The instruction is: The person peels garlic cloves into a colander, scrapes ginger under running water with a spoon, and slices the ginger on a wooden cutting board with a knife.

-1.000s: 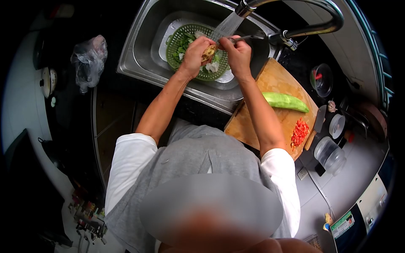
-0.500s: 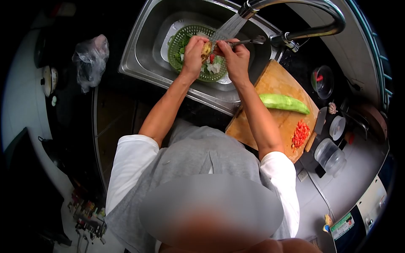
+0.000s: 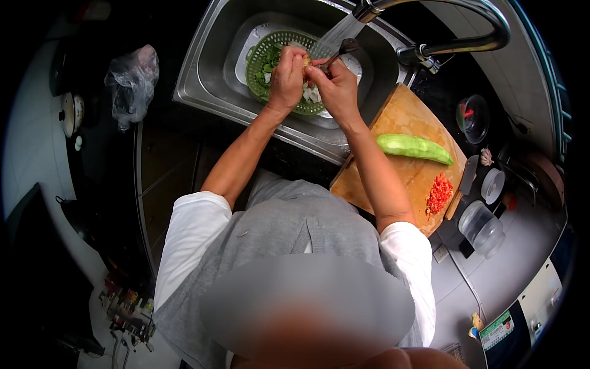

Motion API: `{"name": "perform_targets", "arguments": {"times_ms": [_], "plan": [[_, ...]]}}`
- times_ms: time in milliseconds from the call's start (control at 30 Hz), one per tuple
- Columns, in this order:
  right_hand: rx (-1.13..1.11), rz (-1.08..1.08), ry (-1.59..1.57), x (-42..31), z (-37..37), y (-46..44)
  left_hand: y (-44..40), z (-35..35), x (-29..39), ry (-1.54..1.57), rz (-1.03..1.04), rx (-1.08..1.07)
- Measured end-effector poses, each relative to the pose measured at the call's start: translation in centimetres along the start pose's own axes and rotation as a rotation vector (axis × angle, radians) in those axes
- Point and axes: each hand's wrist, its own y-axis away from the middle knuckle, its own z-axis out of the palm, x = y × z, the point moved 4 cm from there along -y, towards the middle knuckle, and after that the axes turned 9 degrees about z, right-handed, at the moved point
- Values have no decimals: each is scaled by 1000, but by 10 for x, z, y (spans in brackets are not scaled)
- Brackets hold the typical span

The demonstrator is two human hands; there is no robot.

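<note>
My left hand [image 3: 286, 81] is closed on a knobbly, yellow-brown piece of ginger [image 3: 306, 61], mostly covered by the fingers. Close beside it, my right hand [image 3: 338, 91] grips a slim metal utensil [image 3: 348, 46], whose wider, dark end sticks out past the fingers; its working end is hidden. The thumbs nearly meet at the ginger. Both hands are above a green colander [image 3: 251, 69] holding leafy greens [image 3: 268, 61] and pale pieces [image 3: 312, 95]. Water [image 3: 337, 35] runs from the faucet [image 3: 367, 11] just behind the hands.
The colander stands in a steel sink [image 3: 212, 61]. To the right, a wooden cutting board [image 3: 393, 178] carries a peeled green gourd [image 3: 415, 149] and chopped red pepper [image 3: 439, 194]. A knife [image 3: 468, 175] lies at its edge, near clear containers [image 3: 481, 224]. A plastic bag [image 3: 132, 86] lies left.
My right hand has shifted slightly left, closer to my left hand. The utensil's outer end has swung upward and inward. The ginger is now more covered by the fingers.
</note>
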Motion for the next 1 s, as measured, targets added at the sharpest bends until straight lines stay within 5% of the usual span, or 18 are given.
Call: {"name": "perform_targets", "arguments": {"times_ms": [100, 167, 200, 367, 433, 500, 567, 667, 867, 1000], "plan": [[87, -107, 111, -1, 0, 1, 0, 2, -19, 41, -22, 11], [87, 187, -569, 9, -2, -4, 1, 1, -28, 110, -6, 35], [77, 196, -602, 5, -5, -2, 1, 0, -32, 214, -85, 53], [-10, 131, -435, 4, 0, -1, 3, 3, -28, 468, -311, 74], [34, -138, -50, -1, 3, 0, 5, 8, -22, 565, -396, 65], [113, 33, -112, 2, -1, 0, 6, 9, -24, 572, -409, 33], [90, 182, -552, 11, -4, -6, 3, 5, -26, 579, -410, 10], [75, 317, -772, 14, -14, -8, 6, 3, -23, 995, -412, -188], [-63, 432, -795, 23, -12, -3, 13, -3, -25, 840, -432, -318], [-159, 503, -742, 35, -8, -3, 16, -8, -34, 687, -399, -219]]}}
